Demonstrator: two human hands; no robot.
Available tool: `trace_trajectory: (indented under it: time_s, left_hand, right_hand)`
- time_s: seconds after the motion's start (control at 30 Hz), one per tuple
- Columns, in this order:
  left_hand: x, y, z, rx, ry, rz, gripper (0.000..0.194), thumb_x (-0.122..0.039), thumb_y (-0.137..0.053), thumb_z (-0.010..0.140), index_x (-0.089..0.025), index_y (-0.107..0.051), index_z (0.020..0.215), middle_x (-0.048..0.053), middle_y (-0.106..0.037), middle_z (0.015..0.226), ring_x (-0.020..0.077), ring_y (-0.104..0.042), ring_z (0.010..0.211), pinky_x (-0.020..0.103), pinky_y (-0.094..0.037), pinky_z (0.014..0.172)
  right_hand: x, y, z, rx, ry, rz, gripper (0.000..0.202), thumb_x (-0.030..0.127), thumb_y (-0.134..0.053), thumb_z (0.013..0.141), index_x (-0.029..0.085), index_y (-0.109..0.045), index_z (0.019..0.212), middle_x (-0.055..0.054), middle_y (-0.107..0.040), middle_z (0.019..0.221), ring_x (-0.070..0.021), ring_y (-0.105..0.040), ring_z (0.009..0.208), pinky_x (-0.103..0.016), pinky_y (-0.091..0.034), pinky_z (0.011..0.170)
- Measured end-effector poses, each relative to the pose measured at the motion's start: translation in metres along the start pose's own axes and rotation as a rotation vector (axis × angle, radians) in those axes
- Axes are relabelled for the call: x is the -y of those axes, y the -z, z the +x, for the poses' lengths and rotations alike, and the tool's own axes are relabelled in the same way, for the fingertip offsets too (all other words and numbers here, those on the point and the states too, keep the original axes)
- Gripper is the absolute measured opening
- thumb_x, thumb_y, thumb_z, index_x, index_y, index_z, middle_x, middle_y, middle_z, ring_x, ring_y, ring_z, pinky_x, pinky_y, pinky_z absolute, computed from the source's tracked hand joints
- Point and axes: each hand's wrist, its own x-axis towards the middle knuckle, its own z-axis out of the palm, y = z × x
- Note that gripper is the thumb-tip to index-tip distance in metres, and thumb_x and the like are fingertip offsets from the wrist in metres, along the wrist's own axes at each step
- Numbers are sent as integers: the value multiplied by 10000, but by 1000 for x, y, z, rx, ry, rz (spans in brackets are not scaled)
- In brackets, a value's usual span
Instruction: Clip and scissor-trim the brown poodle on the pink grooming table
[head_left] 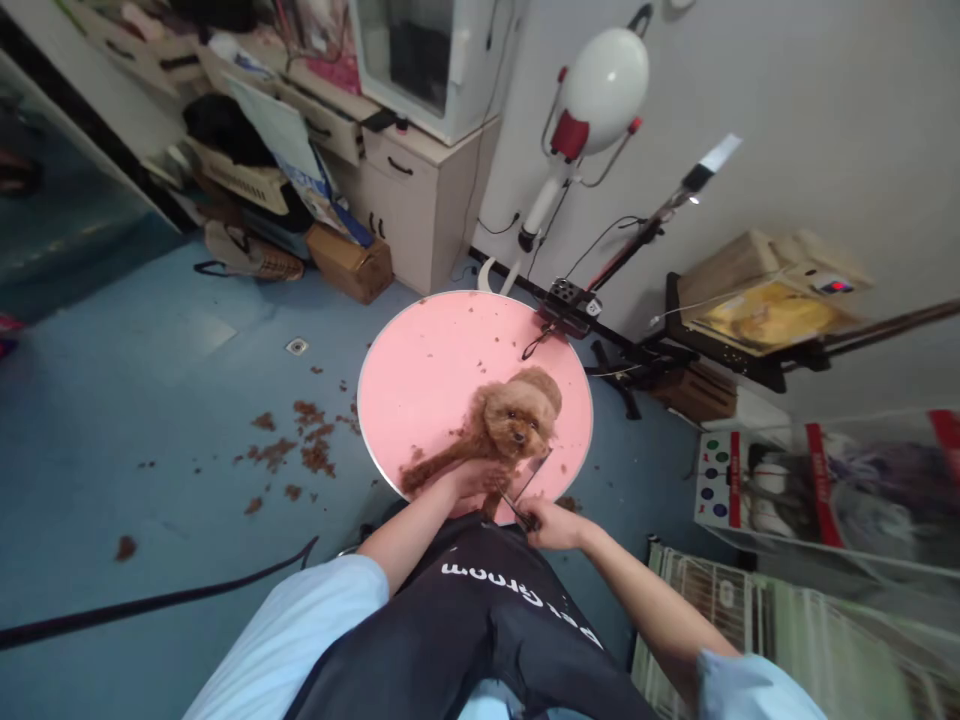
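At lower centre, the left hand (480,479) touches the dog (521,422), likely steadying it; its grip is unclear. The right hand (555,523) clasps scissors (519,510).

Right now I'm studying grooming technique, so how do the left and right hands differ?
The left hand is against the dog; the right hand grips open scissors. The left hand is over the pink table; the right hand is by its near rim. Both are bare.
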Motion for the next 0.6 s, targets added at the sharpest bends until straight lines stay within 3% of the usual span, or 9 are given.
trace_trajectory:
  time_s: [0.07,0.13,0.2,0.27,0.33,0.43,0.53,0.6]
  left_hand:
    - [-10,16,-3,-24,105,-17,354,-400,-500,913,-105,-632,768,60,-639,701,149,-590,666,281,-474,666]
    - [-25,20,4,-74,182,-132,439,-442,-402,955,-108,-628,779,90,-646,711,166,-593,699,282,-465,688]
    - [-41,12,17,-100,287,-409,380,-404,-428,957,-104,-630,842,112,-665,766,187,-613,761,293,-471,737]
    - [-54,-5,30,-85,364,-547,201,-249,-478,934,-117,-612,863,100,-661,770,179,-618,748,280,-476,731]
    - [-60,-21,37,-58,394,-536,129,-173,-482,917,-135,-590,857,83,-648,756,165,-610,707,265,-482,696]
    - [-66,-32,31,-1,396,-486,159,-203,-457,936,-137,-596,898,98,-659,812,174,-618,734,270,-499,693]
    - [-80,-27,13,58,352,-466,288,-309,-408,963,-128,-611,1056,125,-679,989,199,-643,873,286,-520,739]
    - [-98,-22,3,91,302,-451,405,-426,-376,971,-140,-596,1153,128,-673,1087,222,-641,956,301,-529,753]
  right_hand:
    - [-10,-24,-16,-173,-39,73,182,245,-675,677,182,-510,631,30,-483,608,-134,-466,651,-245,-381,618]
    - [-17,-45,-26,-406,-141,223,289,355,-634,749,194,-470,573,29,-444,540,-142,-454,603,-259,-376,599]
    - [-20,-63,-27,-628,-267,464,336,421,-603,767,200,-460,557,27,-452,517,-139,-443,562,-263,-370,573]
    - [-17,-77,-20,-766,-332,723,345,448,-613,748,199,-466,558,16,-500,532,-142,-471,559,-265,-388,574]
    - [-10,-88,-7,-802,-339,933,338,469,-615,743,200,-479,591,-1,-558,555,-147,-514,542,-277,-425,576]
    - [12,-102,16,-790,-294,1180,319,510,-594,771,204,-519,722,-44,-656,651,-176,-613,568,-311,-485,589]
    - [42,-112,33,-696,-127,1607,318,361,-753,673,209,-570,884,-76,-720,855,-202,-693,787,-311,-511,690]
    - [61,-117,41,-642,-35,1844,387,233,-811,591,204,-584,903,-69,-725,878,-198,-694,840,-299,-505,731]
